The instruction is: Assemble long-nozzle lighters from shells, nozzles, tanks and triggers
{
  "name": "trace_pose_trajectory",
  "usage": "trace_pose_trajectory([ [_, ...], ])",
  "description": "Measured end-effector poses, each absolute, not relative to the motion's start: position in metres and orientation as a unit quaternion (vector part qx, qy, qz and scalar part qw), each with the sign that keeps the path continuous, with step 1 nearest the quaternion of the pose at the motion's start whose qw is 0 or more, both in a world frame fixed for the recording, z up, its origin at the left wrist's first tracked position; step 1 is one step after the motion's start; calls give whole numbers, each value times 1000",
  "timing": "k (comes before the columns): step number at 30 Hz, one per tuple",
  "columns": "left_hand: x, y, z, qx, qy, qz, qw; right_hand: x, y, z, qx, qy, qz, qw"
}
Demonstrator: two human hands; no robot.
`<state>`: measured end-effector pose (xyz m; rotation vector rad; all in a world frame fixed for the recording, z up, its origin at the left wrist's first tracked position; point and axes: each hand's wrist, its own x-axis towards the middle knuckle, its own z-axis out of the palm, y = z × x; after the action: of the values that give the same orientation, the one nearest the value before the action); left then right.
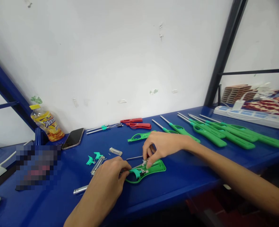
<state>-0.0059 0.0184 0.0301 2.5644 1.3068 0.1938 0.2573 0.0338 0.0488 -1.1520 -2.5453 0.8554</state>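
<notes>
A green lighter half-shell (161, 167) lies open on the blue table, with a teal trigger (136, 173) and thin wires inside it. My left hand (112, 170) pinches the shell's narrow left end, fingers closed. Over the shell's wider part, my right hand (163, 143) holds a small whitish part (144, 162) between thumb and finger. Behind it, a thin metal rod (134, 157) reaches toward the right fingers. Near my left hand are two loose teal triggers (90, 160), clear plastic fuel tanks (115, 152) and a silver metal tube (80, 189).
Several assembled green lighters (210, 135) lie at the right, before a white power strip (250, 116). Another green half-shell (139, 136), red shells (139, 125) and metal tubes (95, 130) are along the back. A phone (73, 138) and drink bottle (47, 123) stand left.
</notes>
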Motion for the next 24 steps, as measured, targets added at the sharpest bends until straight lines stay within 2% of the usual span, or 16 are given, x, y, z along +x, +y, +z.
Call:
trace_pose_trajectory([
  [24,-6,22,25,888,451,49,83,248,26,51,-365,-910,175,84],
])
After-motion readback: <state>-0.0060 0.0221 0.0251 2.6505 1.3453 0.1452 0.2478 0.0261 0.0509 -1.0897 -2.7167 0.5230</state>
